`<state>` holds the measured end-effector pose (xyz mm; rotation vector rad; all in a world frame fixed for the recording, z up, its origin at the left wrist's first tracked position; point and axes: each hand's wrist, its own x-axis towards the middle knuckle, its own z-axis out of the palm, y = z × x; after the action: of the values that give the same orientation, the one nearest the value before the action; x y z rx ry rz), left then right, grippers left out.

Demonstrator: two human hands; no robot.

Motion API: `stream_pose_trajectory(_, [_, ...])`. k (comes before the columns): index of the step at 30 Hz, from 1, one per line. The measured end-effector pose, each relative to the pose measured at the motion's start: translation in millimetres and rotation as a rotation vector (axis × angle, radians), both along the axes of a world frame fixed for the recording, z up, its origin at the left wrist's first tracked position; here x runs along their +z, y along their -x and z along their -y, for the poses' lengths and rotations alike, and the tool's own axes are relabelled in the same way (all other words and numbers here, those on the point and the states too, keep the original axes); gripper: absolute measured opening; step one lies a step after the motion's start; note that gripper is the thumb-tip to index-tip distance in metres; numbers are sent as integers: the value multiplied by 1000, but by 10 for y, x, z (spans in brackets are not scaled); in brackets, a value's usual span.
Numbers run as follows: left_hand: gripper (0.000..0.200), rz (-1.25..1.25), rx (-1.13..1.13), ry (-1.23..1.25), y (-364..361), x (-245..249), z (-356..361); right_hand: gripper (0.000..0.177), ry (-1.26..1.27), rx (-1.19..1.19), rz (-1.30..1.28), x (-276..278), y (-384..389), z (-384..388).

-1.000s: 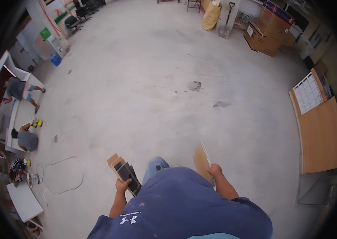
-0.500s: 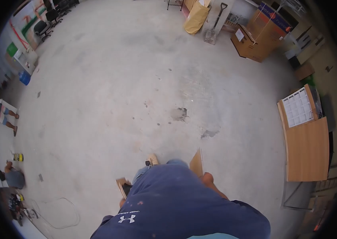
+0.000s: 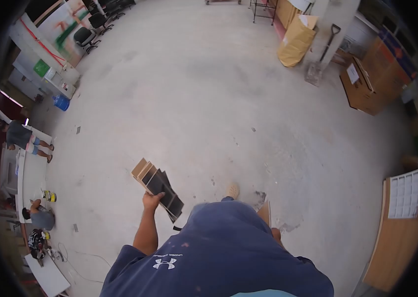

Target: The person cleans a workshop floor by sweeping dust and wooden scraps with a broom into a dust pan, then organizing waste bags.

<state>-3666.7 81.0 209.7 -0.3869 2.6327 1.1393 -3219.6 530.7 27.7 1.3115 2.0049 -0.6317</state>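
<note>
My left hand (image 3: 153,199) is out to the left of my body, its fingers closed round the lower edge of a fanned stack of flat boards (image 3: 161,187). Some boards in the stack are light brown, others dark with pale edges. By my right hip, my right hand (image 3: 277,234) is closed at the lower end of a light brown board (image 3: 265,213). My shirt hides part of that board and much of the hand. One tan shoe (image 3: 233,191) shows ahead of my shirt on the concrete floor (image 3: 169,99).
At right stand a wooden cabinet (image 3: 397,242) with a white grid tray (image 3: 404,195) and a large cardboard box (image 3: 379,74). A shovel (image 3: 325,52) leans by a yellow sack (image 3: 298,42). Two people work at left near a white board (image 3: 53,279); a cable (image 3: 83,267) lies there.
My left hand and its boards have swung out from beside my body, forward and into fuller view. The right-hand board shows less. I have stepped forward and the view has turned left.
</note>
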Motion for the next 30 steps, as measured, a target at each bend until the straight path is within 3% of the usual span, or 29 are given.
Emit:
stream_pose_trajectory(1, [57, 25, 34, -38, 159, -8, -171, 39, 34, 19, 63, 609, 903, 50])
stream_pose_trajectory(3, [57, 61, 33, -30, 407, -126, -363, 38, -24, 29, -37, 635, 1506, -350])
stream_pose_trajectory(5, [56, 93, 28, -39, 314, -185, -49, 38, -121, 17, -97, 986, 1875, -197])
stream_pose_trajectory(7, [57, 307, -67, 185, 453, -312, 21, 37, -137, -8, -138, 1151, 2401, -388])
stream_pose_trajectory(9, [55, 362, -137, 184, 616, -422, 116, 37, -156, -63, -197, 1293, 2978, -447])
stream_pose_trajectory(11, [53, 417, -269, 266, 772, -1102, 342, 37, -263, -58, -211, 1456, 3441, -598])
stream_pose_trajectory(12, [53, 418, -311, 265, 1219, -1396, 406, 37, -277, -95, -199, 1508, 3686, -581])
stream_pose_trajectory(14, [54, 491, -424, 298, 2014, -1516, 363, 35, -347, -181, -263, 1600, 4125, -529])
stream_pose_trajectory(17, [55, 606, -532, 331, 2786, -1607, 12, 33, -488, -304, -269, 1675, 4871, -669])
stream_pose_trajectory(18, [55, 636, -550, 361, 2817, -1596, -259, 33, -474, -309, -259, 1641, 4913, -1028])
stream_pose_trajectory(19, [55, 535, -477, 432, 3182, -1401, -631, 35, -450, -326, -274, 1661, 5067, -1212])
stream_pose_trajectory(20, [55, 475, -401, 422, 3694, -547, -1252, 37, -418, -344, -289, 1666, 5231, -1312])
stream_pose_trajectory(21, [59, 505, -413, 290, 4144, -252, -1624, 37, -423, -383, -294, 1640, 5388, -1483])
stream_pose_trajectory(22, [64, 364, -432, 353, 4576, -525, -1796, 37, -430, -416, -301, 1663, 5538, -1616])
stream_pose_trajectory(26, [65, 78, -401, 111, 6214, 85, -2952, 35, -310, -458, -312, 1621, 6038, -2007])
stream_pose_trajectory(30, [58, -142, -325, -97, 7316, 417, -4260, 41, -319, -268, -181, 509, 6088, -2932])
